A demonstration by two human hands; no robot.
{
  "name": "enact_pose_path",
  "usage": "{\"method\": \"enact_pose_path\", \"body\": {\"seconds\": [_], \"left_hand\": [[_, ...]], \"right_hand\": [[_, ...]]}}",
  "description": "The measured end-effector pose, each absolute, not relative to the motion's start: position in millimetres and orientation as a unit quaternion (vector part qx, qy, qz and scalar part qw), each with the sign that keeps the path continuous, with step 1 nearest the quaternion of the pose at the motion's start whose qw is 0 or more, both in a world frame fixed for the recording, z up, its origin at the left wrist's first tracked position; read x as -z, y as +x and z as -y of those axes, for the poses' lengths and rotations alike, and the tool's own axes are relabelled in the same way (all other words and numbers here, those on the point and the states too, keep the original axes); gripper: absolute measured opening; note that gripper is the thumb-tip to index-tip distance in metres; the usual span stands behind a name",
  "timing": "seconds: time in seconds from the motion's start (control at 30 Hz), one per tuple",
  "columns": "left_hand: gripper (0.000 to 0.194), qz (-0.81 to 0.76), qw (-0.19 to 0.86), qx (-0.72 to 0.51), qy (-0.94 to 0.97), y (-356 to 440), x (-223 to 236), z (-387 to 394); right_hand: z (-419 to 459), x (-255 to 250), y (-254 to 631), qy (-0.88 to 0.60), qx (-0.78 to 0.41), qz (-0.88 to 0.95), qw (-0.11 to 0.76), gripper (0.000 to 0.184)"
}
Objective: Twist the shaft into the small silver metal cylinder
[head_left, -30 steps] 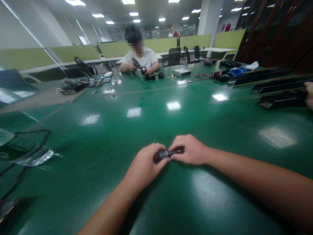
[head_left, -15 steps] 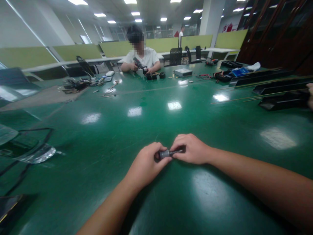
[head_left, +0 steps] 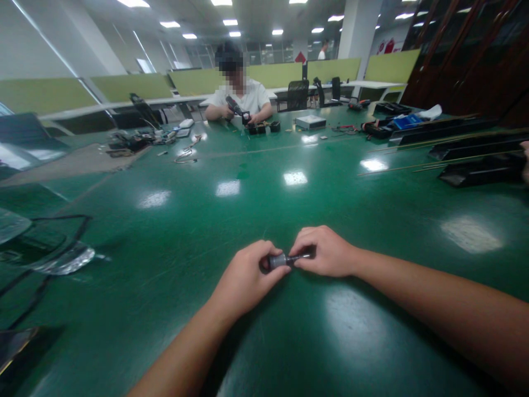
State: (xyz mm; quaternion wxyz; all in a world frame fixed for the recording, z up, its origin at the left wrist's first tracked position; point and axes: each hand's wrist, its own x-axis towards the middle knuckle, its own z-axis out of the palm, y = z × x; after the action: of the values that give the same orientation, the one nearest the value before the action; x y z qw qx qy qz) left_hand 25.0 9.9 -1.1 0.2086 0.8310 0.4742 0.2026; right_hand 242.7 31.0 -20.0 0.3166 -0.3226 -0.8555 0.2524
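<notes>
Low over the green tabletop [head_left: 248, 215], my left hand [head_left: 243, 275] is closed around a small dark-grey cylinder [head_left: 278, 261], thumb below and fingers above. A thin dark shaft [head_left: 300, 256] sticks out of the cylinder's right end. My right hand [head_left: 326, 252] pinches around that shaft, and its fingers hide part of it. The two hands face each other, their fingertips a small gap apart. What exactly the cylinder is I cannot make out.
Across the table a person [head_left: 239, 96] holds a dark power tool [head_left: 234, 106]. Black channel-shaped pieces [head_left: 471, 170] and thin rods lie at the right, beside another person's hand [head_left: 525, 160]. At the left are a clear plastic item [head_left: 68, 259] and a cable.
My right hand has edged slightly to the right, and the gap by the shaft looks a little wider. My left hand stays around the cylinder. A distant person has walked rightward.
</notes>
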Motion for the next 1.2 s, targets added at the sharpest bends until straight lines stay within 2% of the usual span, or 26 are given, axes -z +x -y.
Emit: {"method": "enact_pose_path", "body": {"seconds": [1.2], "left_hand": [[0.018,-0.470,0.200,-0.197,0.837,16.9,-4.2,-10.6]], "right_hand": [[-33.2,17.9,251.0,-0.333,-0.236,0.865,0.292,0.009]]}}
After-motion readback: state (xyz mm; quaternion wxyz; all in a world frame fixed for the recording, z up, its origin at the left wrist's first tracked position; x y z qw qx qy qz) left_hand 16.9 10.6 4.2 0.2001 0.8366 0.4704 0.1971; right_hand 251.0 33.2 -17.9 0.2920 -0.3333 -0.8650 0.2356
